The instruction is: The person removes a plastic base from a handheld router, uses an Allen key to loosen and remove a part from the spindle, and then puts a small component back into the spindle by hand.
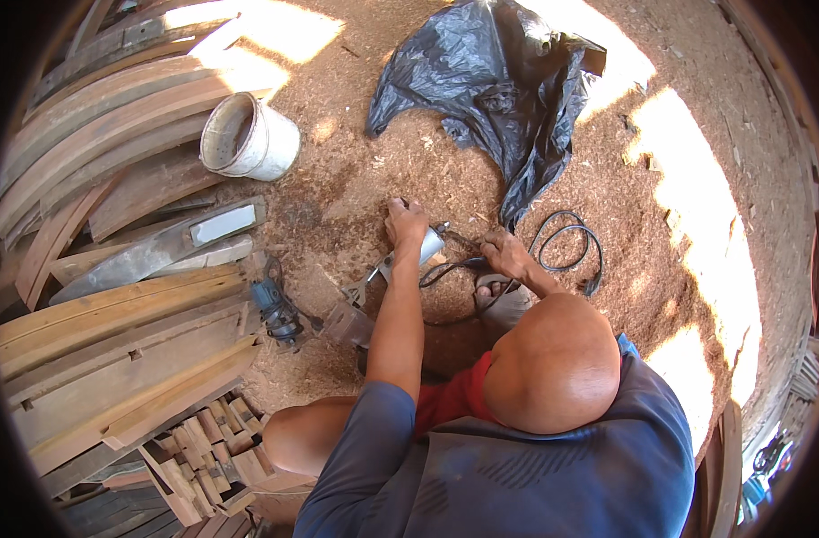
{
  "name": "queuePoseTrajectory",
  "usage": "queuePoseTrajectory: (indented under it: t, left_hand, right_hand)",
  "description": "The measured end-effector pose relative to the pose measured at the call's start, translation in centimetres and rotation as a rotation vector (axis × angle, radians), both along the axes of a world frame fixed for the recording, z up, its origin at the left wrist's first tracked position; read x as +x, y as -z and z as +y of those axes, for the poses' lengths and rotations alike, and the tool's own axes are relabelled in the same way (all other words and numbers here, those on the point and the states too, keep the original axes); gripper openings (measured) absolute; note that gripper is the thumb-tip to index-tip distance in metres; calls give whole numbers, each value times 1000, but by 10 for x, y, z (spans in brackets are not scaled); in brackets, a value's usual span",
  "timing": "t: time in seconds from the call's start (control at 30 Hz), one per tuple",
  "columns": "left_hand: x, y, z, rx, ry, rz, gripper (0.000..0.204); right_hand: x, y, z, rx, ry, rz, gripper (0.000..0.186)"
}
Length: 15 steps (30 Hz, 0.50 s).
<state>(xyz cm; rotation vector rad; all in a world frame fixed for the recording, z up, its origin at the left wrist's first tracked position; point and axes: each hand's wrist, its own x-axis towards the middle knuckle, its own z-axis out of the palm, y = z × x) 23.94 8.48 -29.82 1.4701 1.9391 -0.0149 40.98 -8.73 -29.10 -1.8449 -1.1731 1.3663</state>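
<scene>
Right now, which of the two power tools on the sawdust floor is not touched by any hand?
The blue power tool, lying alone beside the stacked planks. The silver power tool is different: the left hand grips it, and the right hand rests close by its cord.

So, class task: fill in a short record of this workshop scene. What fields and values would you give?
Setting: sawdust-covered floor, patches of sunlight
Person: crouched, seen from above
Left hand: gripping a silver power tool
Right hand: beside the tool, at a black cable; grip unclear
Left of person: blue power tool, white bucket on its side
Ahead: crumpled black plastic sheet
Timber: curved planks, small wood blocks
</scene>
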Motion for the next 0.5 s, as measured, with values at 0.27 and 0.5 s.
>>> queuePoseTrajectory:
  t: [0.27, 0.5]
  left_hand:
    - [-7, 12, -1, 1, -31, -93, 47]
    - [-15, 18, -10, 108, -73, -267, 44]
  right_hand:
    - [-2, -4, 10, -63, -80, 41, 27]
    - [-20, -30, 18, -129, -41, -117, 31]
